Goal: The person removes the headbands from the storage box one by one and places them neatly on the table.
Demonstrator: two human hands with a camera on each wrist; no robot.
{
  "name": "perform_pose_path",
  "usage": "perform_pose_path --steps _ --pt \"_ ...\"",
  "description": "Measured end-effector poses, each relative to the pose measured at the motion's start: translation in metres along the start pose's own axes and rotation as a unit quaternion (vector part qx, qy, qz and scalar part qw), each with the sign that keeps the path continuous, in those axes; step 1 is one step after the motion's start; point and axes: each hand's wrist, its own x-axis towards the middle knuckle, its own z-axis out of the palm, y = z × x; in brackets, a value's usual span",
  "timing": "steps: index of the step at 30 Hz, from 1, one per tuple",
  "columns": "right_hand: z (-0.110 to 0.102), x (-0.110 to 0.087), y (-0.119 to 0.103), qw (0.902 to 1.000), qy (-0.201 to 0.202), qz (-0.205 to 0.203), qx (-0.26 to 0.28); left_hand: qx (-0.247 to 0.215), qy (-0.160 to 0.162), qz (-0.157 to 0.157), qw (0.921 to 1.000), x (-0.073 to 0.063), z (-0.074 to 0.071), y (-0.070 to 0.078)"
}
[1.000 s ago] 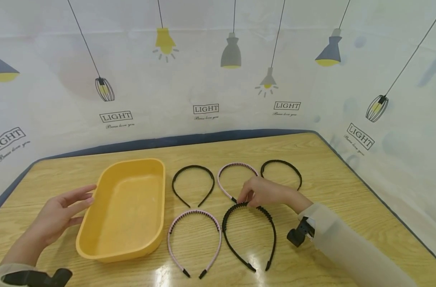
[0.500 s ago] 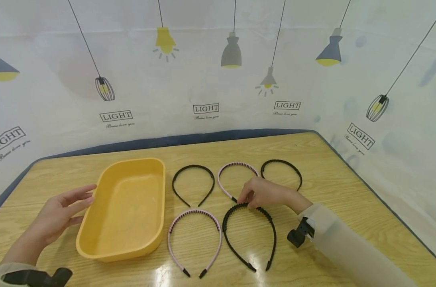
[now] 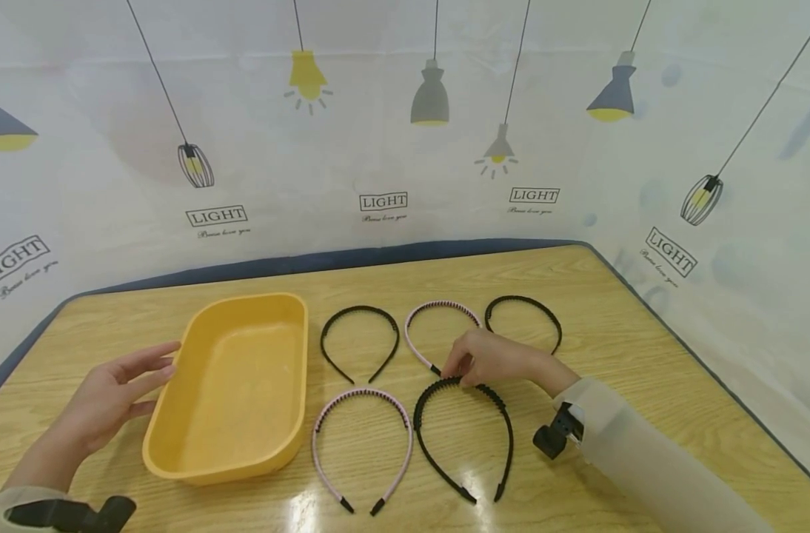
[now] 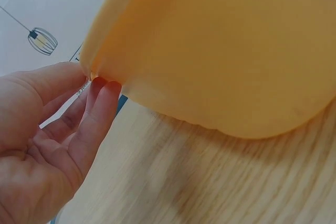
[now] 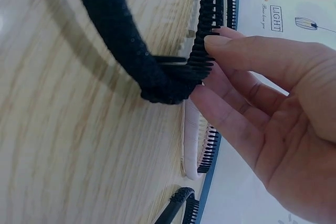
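My right hand (image 3: 494, 359) pinches the top of a black toothed headband (image 3: 509, 437) between thumb and fingertips. In the right wrist view the thumb lies on the comb teeth of that headband (image 5: 118, 30), with other fingers partly behind it. The headband's two ends reach toward the front of the table. At the left, a yellow plastic tray (image 3: 225, 466) stands on the table with nothing in it. The fingertips of my left hand (image 3: 101, 403) touch the tray's left rim from outside. In the left wrist view they meet the tray's edge (image 4: 107, 14).
A pink headband (image 3: 314, 451) lies between the tray and the held one. Farther back are a thin black headband (image 3: 322, 337), another pink headband (image 3: 408, 337) and another black headband (image 3: 557, 326). The wooden table (image 3: 618, 414) ends at a patterned cloth backdrop (image 3: 312, 155).
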Motion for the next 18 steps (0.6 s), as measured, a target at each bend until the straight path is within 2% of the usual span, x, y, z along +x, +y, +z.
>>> perform_pose_path --steps 10,18 --pt "0.0026 -0.0021 0.0044 0.9999 0.001 -0.016 -0.005 -0.004 -0.003 -0.001 1.0 0.0008 0.0001 -0.0012" --pt "0.0032 -0.0046 0.0024 0.9999 0.006 -0.002 0.015 -0.001 -0.005 -0.003 1.0 0.0027 0.0004 -0.0011"
